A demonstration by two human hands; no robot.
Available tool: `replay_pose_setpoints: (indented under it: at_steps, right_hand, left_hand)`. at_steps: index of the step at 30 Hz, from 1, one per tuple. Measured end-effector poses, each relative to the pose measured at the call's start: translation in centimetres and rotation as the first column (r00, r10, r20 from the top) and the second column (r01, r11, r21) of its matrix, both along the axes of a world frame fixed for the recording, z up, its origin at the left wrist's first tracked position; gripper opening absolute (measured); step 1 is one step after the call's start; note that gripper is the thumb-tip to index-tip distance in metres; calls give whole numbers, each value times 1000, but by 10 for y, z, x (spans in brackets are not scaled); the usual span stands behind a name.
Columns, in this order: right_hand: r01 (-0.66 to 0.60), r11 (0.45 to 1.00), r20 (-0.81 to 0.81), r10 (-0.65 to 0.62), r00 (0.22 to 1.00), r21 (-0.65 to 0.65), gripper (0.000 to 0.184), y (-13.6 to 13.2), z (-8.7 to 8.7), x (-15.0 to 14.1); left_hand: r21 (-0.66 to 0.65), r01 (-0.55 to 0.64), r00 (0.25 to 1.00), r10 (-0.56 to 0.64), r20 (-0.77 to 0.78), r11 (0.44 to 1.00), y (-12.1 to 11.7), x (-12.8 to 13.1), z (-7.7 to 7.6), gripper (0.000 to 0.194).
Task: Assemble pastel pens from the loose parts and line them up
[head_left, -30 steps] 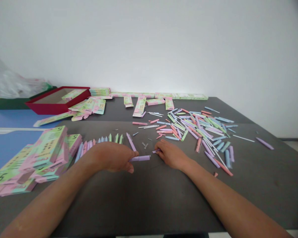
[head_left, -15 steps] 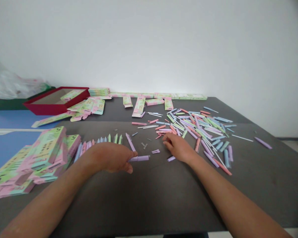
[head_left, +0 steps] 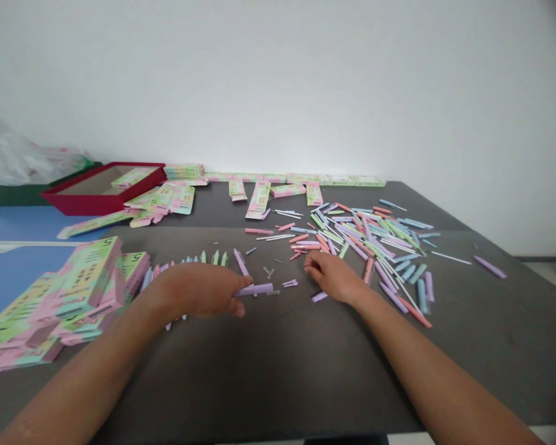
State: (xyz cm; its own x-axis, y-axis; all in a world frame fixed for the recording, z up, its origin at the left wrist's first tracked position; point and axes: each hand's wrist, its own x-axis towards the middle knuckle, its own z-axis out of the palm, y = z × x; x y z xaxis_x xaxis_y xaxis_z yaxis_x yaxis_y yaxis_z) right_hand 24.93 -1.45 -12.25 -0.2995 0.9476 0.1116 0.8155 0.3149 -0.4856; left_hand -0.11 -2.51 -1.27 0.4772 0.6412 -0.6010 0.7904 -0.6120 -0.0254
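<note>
My left hand pinches a light purple pen barrel just over the dark table. A small clear piece lies right beside the barrel's far end. Behind those fingers rests another purple pen, and a row of pens, green ones among them, is partly covered by the hand. My right hand rests at the near left edge of a heap of pen parts, its fingers curled together; what they hold, if anything, is hidden. A purple piece sticks out by its wrist. Small purple clips lie between the hands.
Stacked pen boxes stand at the left. Farther back are a red tray, flattened cartons and boxes along the wall. A lone purple pen lies at the right.
My left hand has moved slightly left with the purple barrel, which is tilted up a little. The small clear piece shows lower beside it. The right hand has hardly moved.
</note>
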Motion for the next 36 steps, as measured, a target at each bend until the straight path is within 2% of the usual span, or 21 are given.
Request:
replay_pose_setpoints:
  at_steps: [4, 7, 17, 27, 36]
  right_hand:
    - [-115, 993, -3, 115, 993, -30, 8, -5, 3, -4]
    - [-151, 988, 0, 151, 989, -30, 9, -7, 2, -6]
    - [-40, 998, 19, 41, 999, -42, 7, -2, 0, -1]
    - [-148, 989, 20, 148, 989, -25, 5, -8, -5, -8]
    - [-144, 989, 36, 145, 989, -21, 7, -9, -4, -10]
  left_hand:
    - [20, 1, 1000, -1, 15, 1000, 2, -4, -1, 52]
    - [22, -2, 1000, 2, 15, 1000, 3, -4, -2, 52]
    - [17, -14, 1000, 14, 2, 1000, 7, -8, 1, 56]
    - [11, -33, 999, 33, 4, 999, 9, -10, 4, 58]
    - [25, -38, 999, 39, -11, 999, 10, -12, 6, 61]
